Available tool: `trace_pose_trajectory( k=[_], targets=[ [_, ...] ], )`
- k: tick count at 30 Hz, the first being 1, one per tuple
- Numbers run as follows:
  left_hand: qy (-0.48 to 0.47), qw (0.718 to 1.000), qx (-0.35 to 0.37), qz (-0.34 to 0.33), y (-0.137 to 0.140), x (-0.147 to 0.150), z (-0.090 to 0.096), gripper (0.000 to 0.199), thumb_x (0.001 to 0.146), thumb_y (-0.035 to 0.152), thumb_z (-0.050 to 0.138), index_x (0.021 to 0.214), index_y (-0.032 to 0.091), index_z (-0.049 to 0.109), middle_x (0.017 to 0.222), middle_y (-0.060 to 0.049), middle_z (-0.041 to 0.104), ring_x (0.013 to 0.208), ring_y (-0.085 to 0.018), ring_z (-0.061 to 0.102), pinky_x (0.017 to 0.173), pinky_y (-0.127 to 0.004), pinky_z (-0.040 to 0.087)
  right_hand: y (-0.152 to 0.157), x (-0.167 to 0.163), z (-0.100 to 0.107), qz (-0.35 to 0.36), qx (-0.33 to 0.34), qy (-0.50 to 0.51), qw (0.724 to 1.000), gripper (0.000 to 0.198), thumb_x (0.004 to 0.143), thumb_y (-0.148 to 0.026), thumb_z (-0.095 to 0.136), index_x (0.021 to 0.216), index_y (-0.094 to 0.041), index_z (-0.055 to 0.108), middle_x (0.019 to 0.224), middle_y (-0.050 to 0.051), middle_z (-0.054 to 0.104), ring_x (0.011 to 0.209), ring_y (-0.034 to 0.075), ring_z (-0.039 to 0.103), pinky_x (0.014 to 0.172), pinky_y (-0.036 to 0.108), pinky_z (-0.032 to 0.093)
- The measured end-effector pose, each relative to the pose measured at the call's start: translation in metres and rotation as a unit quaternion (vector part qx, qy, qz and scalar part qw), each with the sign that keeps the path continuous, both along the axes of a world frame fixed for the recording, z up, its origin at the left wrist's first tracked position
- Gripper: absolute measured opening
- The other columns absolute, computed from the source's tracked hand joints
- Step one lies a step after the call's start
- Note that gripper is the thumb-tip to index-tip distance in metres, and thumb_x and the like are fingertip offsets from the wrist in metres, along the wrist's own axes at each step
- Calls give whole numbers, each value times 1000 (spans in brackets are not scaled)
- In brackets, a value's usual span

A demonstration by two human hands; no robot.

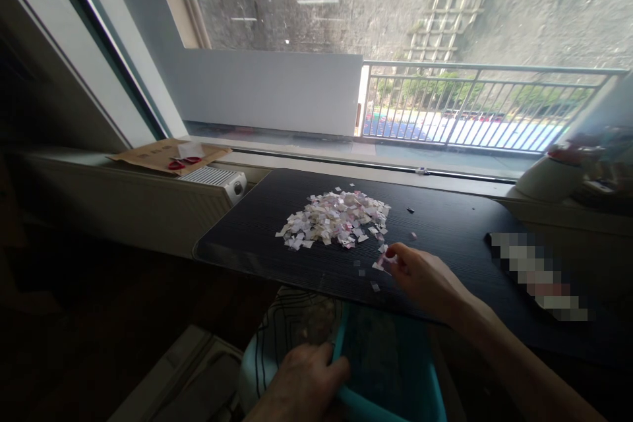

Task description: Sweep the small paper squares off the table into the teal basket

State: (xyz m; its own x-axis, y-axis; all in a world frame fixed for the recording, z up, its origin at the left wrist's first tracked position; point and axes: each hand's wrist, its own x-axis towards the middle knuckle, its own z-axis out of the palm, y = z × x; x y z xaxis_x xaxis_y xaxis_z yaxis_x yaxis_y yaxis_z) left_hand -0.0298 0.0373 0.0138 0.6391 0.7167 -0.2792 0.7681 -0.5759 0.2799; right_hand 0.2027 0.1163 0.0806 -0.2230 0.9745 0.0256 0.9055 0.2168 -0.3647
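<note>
A heap of small cut paper pieces (336, 217) lies on the dark table (247, 237), mostly white with some pink. At the heap's near right side, my right hand (413, 270) has its fingers pinched on a few paper pieces (380, 258) at the tabletop. Several loose scraps lie close to it. Below the table's front edge, my left hand (311, 372) is closed on the rim of a turquoise bin (438, 386). The bin stands under the edge, its inside dark and hard to make out.
A phone-like dark item (539, 277), blurred out, lies at the table's right. On the sill at left are red-handled scissors (185, 161) on a brown envelope (143, 153), beside a radiator (217, 179). A window with a railing (469, 102) stands behind. A white rounded object (539, 177) sits far right.
</note>
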Motion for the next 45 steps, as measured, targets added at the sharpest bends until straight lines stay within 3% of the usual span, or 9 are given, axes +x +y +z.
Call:
trace_pose_trajectory(
  k=[5, 9, 13, 17, 22, 29, 34, 41, 45],
  targets=[
    [-24, 1000, 9, -3, -1, 5, 2, 18, 75, 22, 66, 88, 21, 54, 91, -2, 58, 78, -21, 58, 70, -30, 45, -32, 13, -8, -22, 32, -20, 999, 26, 90, -24, 36, 107, -22, 55, 103, 6, 67, 82, 19, 64, 65, 27, 41],
    [-22, 998, 45, -36, -7, 25, -7, 19, 74, 26, 68, 86, 21, 55, 84, -3, 58, 72, -22, 59, 64, -29, 45, -53, -1, -19, -46, 47, -30, 997, 26, 91, -22, 32, 105, -21, 54, 109, 7, 65, 85, 20, 65, 67, 29, 44],
    [-7, 985, 140, -100, -16, 47, -23, 6, 81, 26, 61, 82, 22, 57, 70, -3, 58, 58, -22, 59, 53, -27, 43, -50, -18, -23, -18, 47, -14, 999, 27, 93, -21, 30, 105, -21, 54, 111, 8, 64, 89, 18, 65, 69, 27, 44],
    [-35, 974, 187, -119, -18, 61, -29, 8, 83, 29, 59, 79, 22, 58, 63, -2, 55, 53, -20, 58, 48, -26, 40, -48, -17, -22, -42, 43, -40, 997, 26, 93, -19, 33, 109, -20, 53, 109, 8, 63, 86, 19, 65, 68, 28, 43],
    [-15, 982, 155, -103, -14, 65, -13, 8, 82, 31, 61, 80, 23, 59, 66, -2, 57, 55, -21, 59, 49, -26, 41, -54, -22, -16, 22, 16, -17, 999, 26, 94, -20, 32, 106, -22, 54, 102, 5, 64, 82, 17, 64, 67, 26, 42],
    [-23, 986, 137, -89, -11, 58, -12, 10, 80, 30, 63, 85, 22, 59, 72, -4, 60, 62, -24, 62, 54, -28, 43, -14, -34, -7, 34, 56, -80, 995, 27, 94, -19, 34, 111, -20, 54, 101, 6, 64, 80, 19, 63, 62, 27, 38],
    [-26, 993, 84, -81, -11, 58, -4, 9, 81, 26, 64, 88, 20, 61, 77, -4, 62, 65, -24, 62, 57, -30, 46, -28, -31, -9, 106, 40, -48, 992, 26, 95, -21, 32, 108, -22, 55, 95, 3, 65, 79, 15, 62, 64, 24, 38],
    [33, 995, 38, -82, -10, 57, 18, 19, 85, 35, 63, 96, 20, 60, 86, -6, 63, 76, -27, 62, 67, -35, 48, -6, -34, -5, 60, 69, -68, 993, 27, 94, -23, 36, 113, -21, 55, 105, 5, 65, 82, 17, 63, 63, 25, 38],
    [45, 996, 36, -62, -8, 53, 20, 17, 83, 31, 62, 97, 20, 60, 86, -6, 63, 74, -28, 63, 65, -35, 49, -14, -35, -5, 147, 38, -43, 988, 27, 95, -24, 34, 106, -23, 58, 92, 1, 66, 75, 15, 62, 62, 24, 39]
  ],
)
